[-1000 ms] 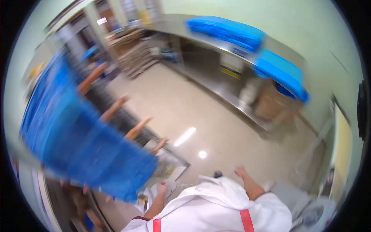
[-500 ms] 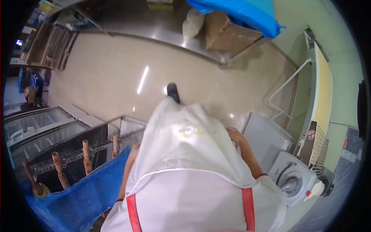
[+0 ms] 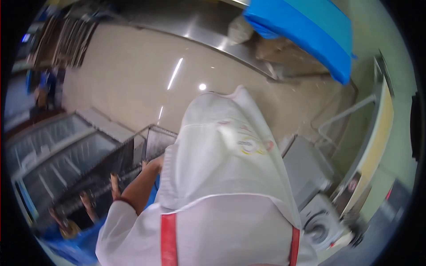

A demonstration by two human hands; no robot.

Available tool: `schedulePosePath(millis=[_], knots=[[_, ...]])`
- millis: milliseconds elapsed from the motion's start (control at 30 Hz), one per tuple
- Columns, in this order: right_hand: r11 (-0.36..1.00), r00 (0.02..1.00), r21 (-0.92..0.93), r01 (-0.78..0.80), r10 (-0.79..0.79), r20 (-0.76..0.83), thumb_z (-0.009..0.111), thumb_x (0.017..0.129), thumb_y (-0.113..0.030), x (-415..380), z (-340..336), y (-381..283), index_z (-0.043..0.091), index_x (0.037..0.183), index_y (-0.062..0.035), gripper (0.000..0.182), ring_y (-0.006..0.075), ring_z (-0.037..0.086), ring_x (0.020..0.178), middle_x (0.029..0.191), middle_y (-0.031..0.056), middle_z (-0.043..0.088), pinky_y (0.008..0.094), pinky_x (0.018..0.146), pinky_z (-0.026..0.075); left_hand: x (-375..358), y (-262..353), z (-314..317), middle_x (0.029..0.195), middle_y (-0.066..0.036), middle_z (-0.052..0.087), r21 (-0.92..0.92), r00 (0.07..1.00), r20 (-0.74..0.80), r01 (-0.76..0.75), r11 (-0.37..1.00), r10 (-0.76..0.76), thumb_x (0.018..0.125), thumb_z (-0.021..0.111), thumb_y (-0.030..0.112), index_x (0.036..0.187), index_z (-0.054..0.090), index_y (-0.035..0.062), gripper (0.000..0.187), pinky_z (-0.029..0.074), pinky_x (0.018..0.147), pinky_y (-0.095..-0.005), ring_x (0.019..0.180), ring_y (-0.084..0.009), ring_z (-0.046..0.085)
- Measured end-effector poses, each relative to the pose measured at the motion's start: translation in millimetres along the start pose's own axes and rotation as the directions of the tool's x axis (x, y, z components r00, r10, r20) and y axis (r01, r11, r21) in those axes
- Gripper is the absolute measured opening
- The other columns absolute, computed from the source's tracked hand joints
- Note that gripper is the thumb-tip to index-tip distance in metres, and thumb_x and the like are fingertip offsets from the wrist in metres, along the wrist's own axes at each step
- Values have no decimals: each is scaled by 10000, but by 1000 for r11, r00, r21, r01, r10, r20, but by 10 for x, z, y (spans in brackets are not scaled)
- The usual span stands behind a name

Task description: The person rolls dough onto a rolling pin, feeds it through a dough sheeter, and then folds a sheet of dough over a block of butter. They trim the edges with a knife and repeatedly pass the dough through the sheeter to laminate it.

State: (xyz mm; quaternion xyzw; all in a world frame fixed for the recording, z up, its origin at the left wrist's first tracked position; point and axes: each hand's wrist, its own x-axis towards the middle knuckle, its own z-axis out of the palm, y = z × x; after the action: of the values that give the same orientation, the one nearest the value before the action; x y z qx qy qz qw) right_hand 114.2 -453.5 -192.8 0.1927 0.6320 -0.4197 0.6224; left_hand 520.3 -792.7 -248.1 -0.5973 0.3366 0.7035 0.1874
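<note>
My left hand [image 3: 156, 163] is at the left edge of the white apron [image 3: 222, 164], its fingers mostly hidden behind the cloth. What it holds, if anything, does not show. Beside that hand stands a dark metal rack [image 3: 153, 137] with a perforated rail. Several wooden sticks with rounded ends, one of them a nearby stick [image 3: 114, 182], rise along the rail. A blue sheet [image 3: 91, 237] hangs below them. The apron covers where my right hand would be, so that hand is out of sight.
A glass-topped chest [image 3: 57, 150] stands at left. Ahead is a steel table [image 3: 191, 29] with a cardboard box [image 3: 284, 53] and a blue plastic bag [image 3: 306, 33] at its right end. At right are a grey box-like unit [image 3: 306, 164], a white machine [image 3: 321, 224] and a leaning board [image 3: 379, 133].
The view has turned and the surroundings have shifted. My left arm has swung outward toward the rack. My right hand, earlier beside the apron, has gone out of sight, as has the dark shoe.
</note>
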Motion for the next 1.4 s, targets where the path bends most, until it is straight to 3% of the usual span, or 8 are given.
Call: schedulePosePath(millis=[233,333,600,700,833,967,1200,1400], knots=[[997,990,82,-6,17,-137,550,922,-207,488,-630,-476,558,1122,-68,243,166,564,787,903,46,583,308,722,472,360,-279,1001,884,-74,655,-471,960,256,223,854,-109,928,491,200,993,628,61,206,506,702,-334,780,-174,616],[998,988,69,-11,21,-156,546,924,-200,655,-820,-695,559,1106,-66,226,166,558,765,875,42,576,307,710,470,582,-464,1468,839,-59,629,-685,945,326,239,688,-3,926,482,188,963,614,69,181,492,669,-323,736,-160,593],[998,985,58,3,7,-171,532,927,-180,871,-1147,-954,563,1063,-61,183,165,543,704,799,31,557,307,678,465,1014,-800,2298,718,-20,558,-997,988,17,5,82,152,923,459,157,882,576,90,141,454,582,-292,618,-120,530],[997,986,79,14,0,-169,527,928,-172,922,-1270,-970,565,1047,-60,168,164,538,681,771,28,549,306,666,463,816,-981,2066,672,-5,532,-982,991,-108,-119,144,80,921,450,146,852,561,98,140,440,549,-280,574,-106,506],[992,983,122,39,-16,-181,521,930,-162,972,-1419,-965,567,1026,-57,149,164,530,651,733,22,540,306,650,460,132,-530,1746,589,36,414,-872,937,-307,-208,444,-164,923,432,131,806,500,109,137,378,486,-275,471,-102,394],[975,978,209,79,-35,-208,514,931,-152,998,-1538,-900,569,1005,-55,133,163,523,621,695,17,530,306,634,457,-145,-445,1318,587,31,406,-837,869,-470,-383,391,-155,913,450,134,798,503,102,131,362,482,-279,478,-106,375],[900,961,389,197,-99,-258,502,934,-134,1139,-1433,-840,572,967,-51,114,162,509,568,629,8,513,305,606,452,-203,-227,1000,584,40,389,-817,891,-441,-351,458,-103,952,469,209,827,509,108,166,355,479,-283,476,-104,350],[856,991,503,117,-130,-10,465,959,-178,1191,-943,-954,553,890,-81,147,157,539,578,651,14,544,308,579,460,-48,69,427,582,41,409,-704,928,-369,-252,664,-40,961,476,215,828,530,106,180,338,452,-269,455,-109,337]])
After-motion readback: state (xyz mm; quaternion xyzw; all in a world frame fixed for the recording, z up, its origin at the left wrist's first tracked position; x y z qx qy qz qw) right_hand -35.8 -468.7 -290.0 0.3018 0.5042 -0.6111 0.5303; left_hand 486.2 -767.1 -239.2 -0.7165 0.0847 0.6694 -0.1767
